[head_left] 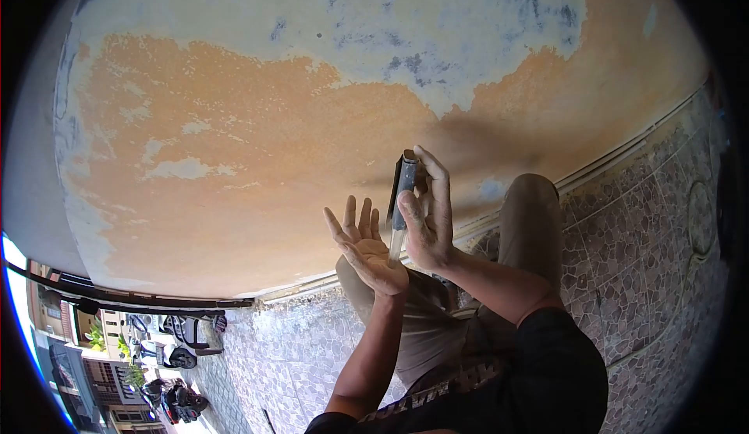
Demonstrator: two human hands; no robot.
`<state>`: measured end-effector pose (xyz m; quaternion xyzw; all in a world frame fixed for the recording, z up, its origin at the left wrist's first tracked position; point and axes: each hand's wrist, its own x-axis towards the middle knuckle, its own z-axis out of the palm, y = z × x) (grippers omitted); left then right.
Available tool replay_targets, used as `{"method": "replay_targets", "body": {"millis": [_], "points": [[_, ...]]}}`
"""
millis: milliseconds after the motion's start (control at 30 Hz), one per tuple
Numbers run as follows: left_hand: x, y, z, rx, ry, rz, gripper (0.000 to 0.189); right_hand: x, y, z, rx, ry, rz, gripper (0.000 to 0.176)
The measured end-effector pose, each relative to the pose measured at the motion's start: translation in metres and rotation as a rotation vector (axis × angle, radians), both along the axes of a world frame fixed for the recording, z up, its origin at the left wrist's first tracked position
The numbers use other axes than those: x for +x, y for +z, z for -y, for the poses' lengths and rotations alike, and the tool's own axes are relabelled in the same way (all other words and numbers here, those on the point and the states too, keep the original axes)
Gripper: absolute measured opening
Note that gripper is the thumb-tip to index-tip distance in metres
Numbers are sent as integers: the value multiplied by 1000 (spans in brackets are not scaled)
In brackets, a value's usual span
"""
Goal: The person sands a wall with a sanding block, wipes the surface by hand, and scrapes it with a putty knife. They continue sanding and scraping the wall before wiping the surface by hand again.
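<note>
In front of the wall, my right hand (427, 227) is closed around a narrow dark grey tool (406, 180), its thumb along the near side and its fingers behind. The tool stands nearly upright, with a brownish top end, a thin black flat piece along its left side and a pale lower part. I cannot tell its exact kind. My left hand (373, 254) is open beside it, palm up and fingers spread; the tool's pale lower end overlaps the base of that palm in this view. Both hands look dusty.
A wall (257, 137) with peeling orange paint and bare whitish patches fills the view ahead. My bent knees (530, 208) are close to it. Stone-patterned floor tiles (616, 254) run along its base. Motorcycles (173, 401) and a chair (187, 329) stand at the lower left.
</note>
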<state>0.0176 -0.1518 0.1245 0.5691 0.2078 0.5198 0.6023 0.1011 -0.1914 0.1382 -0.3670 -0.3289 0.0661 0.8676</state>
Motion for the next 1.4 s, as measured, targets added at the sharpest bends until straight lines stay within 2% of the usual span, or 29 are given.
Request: {"method": "replay_targets", "body": {"millis": [233,300,333,367,433,467,567,667,833,900,933,1100,1167,1200,1267,1300,1367,1400], "points": [[-12,22,11,150,-72,-23,81,-18,9,9,8,72,57,59],[-18,22,18,310,-136,-109,74,-18,13,14,11,81,71,59],[-22,22,20,248,-143,-164,61,-19,15,16,28,99,49,59],[-23,23,19,249,-142,-160,61,-19,16,17,44,116,27,58],[-23,33,18,432,-148,-332,58,-20,15,18,68,112,-4,57],[-20,34,20,408,-144,-301,53,-20,15,18,92,106,-38,56],[-21,40,20,542,-129,-430,50,-14,12,25,54,187,-50,52],[-19,46,22,627,-127,-476,48,-8,13,23,65,124,9,51],[-17,34,13,634,-78,-516,47,-4,3,18,-22,169,-59,51],[-16,32,11,586,-34,-516,47,3,1,18,-95,209,-7,53],[-14,32,11,577,-36,-485,50,5,5,22,-103,367,-155,55],[-18,14,2,329,-73,-361,40,6,-3,5,59,341,-369,59],[-17,13,1,176,-153,-275,36,12,-8,4,-9,431,-374,49],[-16,16,3,173,-149,-277,36,12,-6,5,-37,411,-321,37],[-14,26,5,-4,-199,-208,31,17,-11,6,-38,431,-308,33],[-16,26,3,-4,-197,-208,31,21,-10,7,-35,446,-293,29],[-21,25,-3,-181,-343,-110,30,27,-4,12,-27,434,-201,28],[-23,25,-5,-181,-342,-110,30,30,-4,14,25,593,-261,29]]}}
